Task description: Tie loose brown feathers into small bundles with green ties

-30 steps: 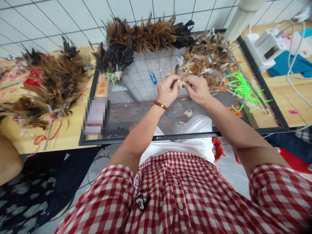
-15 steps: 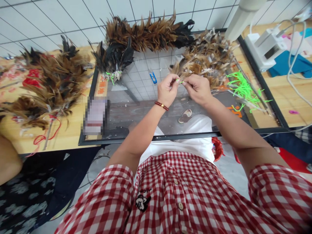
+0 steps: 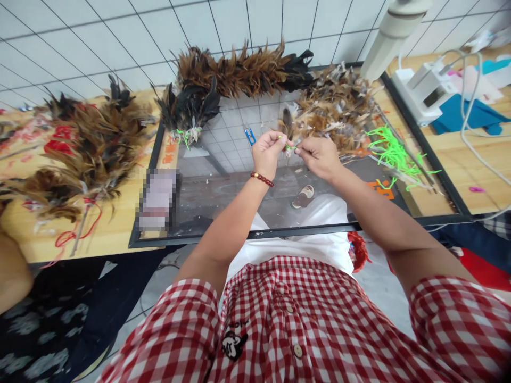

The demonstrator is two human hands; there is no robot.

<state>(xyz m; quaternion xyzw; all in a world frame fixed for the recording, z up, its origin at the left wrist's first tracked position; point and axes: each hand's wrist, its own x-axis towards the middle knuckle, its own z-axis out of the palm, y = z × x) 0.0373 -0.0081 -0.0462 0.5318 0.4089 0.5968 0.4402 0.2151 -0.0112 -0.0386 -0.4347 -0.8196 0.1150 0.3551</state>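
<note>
The green strand (image 3: 289, 147) now spans a slightly wider gap between the hands than half a second ago, and a pale tuft (image 3: 288, 153) shows just under it. The left hand (image 3: 265, 153) and right hand (image 3: 320, 156) each pinch the strand, fingers closed, so it seems to be drawn tighter. The blue snips (image 3: 250, 136) lie beside the left hand.

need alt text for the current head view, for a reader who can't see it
A person's bare left hand and right hand pinch a thin bright-green strip above a black-framed, glossy dark panel on a pale wooden table. Brown and black feathers lie along the panel's far side, with loose bright-green strips at the right.
</note>
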